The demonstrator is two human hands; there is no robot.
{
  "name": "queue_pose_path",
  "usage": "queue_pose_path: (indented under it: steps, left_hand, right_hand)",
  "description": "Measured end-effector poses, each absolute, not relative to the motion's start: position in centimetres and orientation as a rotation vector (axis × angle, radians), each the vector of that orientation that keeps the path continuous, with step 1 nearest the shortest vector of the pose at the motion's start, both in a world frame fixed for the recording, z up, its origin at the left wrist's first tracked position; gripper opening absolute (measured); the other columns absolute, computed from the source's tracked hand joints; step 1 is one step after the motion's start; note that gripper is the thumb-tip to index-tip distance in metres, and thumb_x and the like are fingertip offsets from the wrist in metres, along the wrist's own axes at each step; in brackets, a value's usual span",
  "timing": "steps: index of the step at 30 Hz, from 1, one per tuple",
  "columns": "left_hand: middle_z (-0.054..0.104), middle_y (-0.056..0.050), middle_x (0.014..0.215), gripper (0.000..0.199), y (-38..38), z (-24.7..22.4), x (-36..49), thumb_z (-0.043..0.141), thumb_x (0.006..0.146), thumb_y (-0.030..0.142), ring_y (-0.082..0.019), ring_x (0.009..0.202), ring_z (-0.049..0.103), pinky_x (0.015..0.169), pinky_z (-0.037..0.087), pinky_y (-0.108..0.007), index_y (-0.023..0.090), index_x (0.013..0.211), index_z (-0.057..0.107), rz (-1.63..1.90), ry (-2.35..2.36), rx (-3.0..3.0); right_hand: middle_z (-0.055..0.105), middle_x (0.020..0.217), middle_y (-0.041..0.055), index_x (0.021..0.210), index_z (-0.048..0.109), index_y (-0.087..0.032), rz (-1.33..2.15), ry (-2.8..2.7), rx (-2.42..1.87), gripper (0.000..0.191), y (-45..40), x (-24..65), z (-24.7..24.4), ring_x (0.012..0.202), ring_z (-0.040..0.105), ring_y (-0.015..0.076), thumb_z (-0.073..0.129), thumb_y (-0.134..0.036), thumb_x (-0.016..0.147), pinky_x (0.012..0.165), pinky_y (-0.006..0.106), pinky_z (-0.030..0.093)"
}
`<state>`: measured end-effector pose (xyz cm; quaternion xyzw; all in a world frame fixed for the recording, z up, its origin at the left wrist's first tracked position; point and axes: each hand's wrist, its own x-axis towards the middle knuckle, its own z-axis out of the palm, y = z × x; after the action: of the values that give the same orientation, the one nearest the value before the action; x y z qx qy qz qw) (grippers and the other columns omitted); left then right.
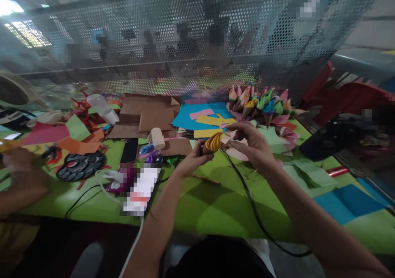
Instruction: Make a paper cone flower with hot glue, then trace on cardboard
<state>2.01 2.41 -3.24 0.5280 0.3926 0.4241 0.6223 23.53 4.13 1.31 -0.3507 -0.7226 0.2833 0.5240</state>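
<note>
1. The person's left hand [195,158] holds one cone [213,143]; its fingers are closed around the brown lower part.
2. This cone is above the counter [222,216], tilted, with its yellow twisted top toward the right hand [254,144].
3. The right fingers are bent, just beside the yellow top. I cannot tell whether they hold something thin.
4. Under the hands, a thin stick [207,180] lies on the counter, and a black cable [245,183] runs over the front edge.
5. Behind the hands I see a blue sheet [182,119], with yellow strips [210,120] on it.
6. To the right of this sheet stand many coloured cones [265,102], close together.
7. Left of the person are a pale roll [157,139], a black phone [129,150] and a brown sheet [132,109].
8. At the far left, another person's hand [19,161] is over the counter.
</note>
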Motion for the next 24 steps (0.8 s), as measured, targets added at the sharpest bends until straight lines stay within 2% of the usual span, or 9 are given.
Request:
queue_pose_path:
  steps: [2,5,8,10,18,24]
  left_hand:
    - [0.055,0.001,0.096,0.053,2.4,-3.5,2.0,0.08,0.072,0.04,-0.01,0.079,0.049,0.073,0.043,-0.021,0.024,0.112,0.049,0.961,0.874,1.23]
    - [0.056,-0.002,0.11,0.052,2.6,-3.7,2.0,0.08,0.072,0.041,-0.014,0.094,0.053,0.082,0.046,-0.024,0.025,0.112,0.052,0.998,0.828,1.333]
    - [0.057,-0.004,0.119,0.049,2.6,-3.7,2.1,0.077,0.077,0.04,-0.019,0.113,0.052,0.097,0.044,-0.029,0.025,0.117,0.052,1.003,0.819,1.478]
    - [0.057,-0.005,0.121,0.049,2.4,-3.6,2.2,0.074,0.08,0.04,-0.021,0.117,0.052,0.101,0.044,-0.032,0.025,0.121,0.052,0.991,0.84,1.554]
    - [0.062,-0.007,0.118,0.051,2.3,-4.1,2.4,0.072,0.081,0.039,-0.02,0.107,0.058,0.095,0.047,-0.029,0.022,0.125,0.053,1.014,0.899,1.668]
    - [0.065,-0.006,0.112,0.048,2.3,-4.4,2.3,0.072,0.082,0.042,-0.02,0.105,0.06,0.092,0.049,-0.029,0.02,0.122,0.057,0.96,0.951,1.686]
  right_hand:
    - [0.067,0.114,0.0041,0.12,0.069,-0.028,0.897,-1.787,-0.791,0.042,4.5,23.7,1.0,0.094,0.062,0.0198,0.068,-0.022,0.078,0.083,0.034,0.051]
    - [0.07,0.113,0.0041,0.118,0.07,-0.027,1.084,-1.866,-0.7,0.04,4.7,23.6,0.5,0.1,0.064,0.0227,0.064,-0.02,0.08,0.086,0.036,0.05]
    - [0.073,0.107,0.0037,0.109,0.075,-0.027,0.983,-1.915,-0.637,0.033,4.7,23.5,0.5,0.101,0.064,0.0234,0.064,-0.016,0.08,0.089,0.037,0.048]
    - [0.074,0.102,0.0035,0.105,0.077,-0.027,0.886,-1.94,-0.629,0.03,4.6,23.5,0.6,0.099,0.065,0.0228,0.063,-0.014,0.081,0.09,0.038,0.048]
    - [0.075,0.101,0.005,0.106,0.078,-0.03,0.746,-2.042,-0.657,0.035,4.3,23.3,0.4,0.098,0.067,0.0224,0.059,-0.011,0.085,0.088,0.038,0.052]
    - [0.066,0.098,0.0062,0.107,0.078,-0.031,0.613,-2.047,-0.667,0.033,4.3,23.1,-0.1,0.094,0.064,0.0213,0.06,-0.012,0.087,0.083,0.036,0.053]
